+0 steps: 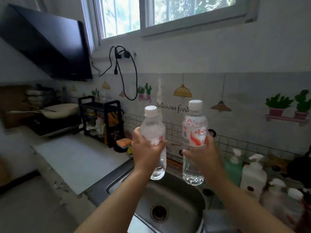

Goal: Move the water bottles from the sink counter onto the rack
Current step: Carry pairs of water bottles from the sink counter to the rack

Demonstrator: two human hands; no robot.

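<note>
Bottle w/ red label (pixel 194 130), clear water inside, white cap on, clasped upright in right grip (pixel 205 158); plainer bottle (pixel 152 130), same contents, clasped in left grip (pixel 145 153). Both hang apart above steel sink (pixel 181 206). Black rack (pixel 111 103) stands on surface (pixel 80 158), further left.

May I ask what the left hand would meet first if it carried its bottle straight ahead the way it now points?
Probably the wire grid on the wall behind the sink; nothing shows between it and the left hand with its bottle, though depth is unclear.
</note>
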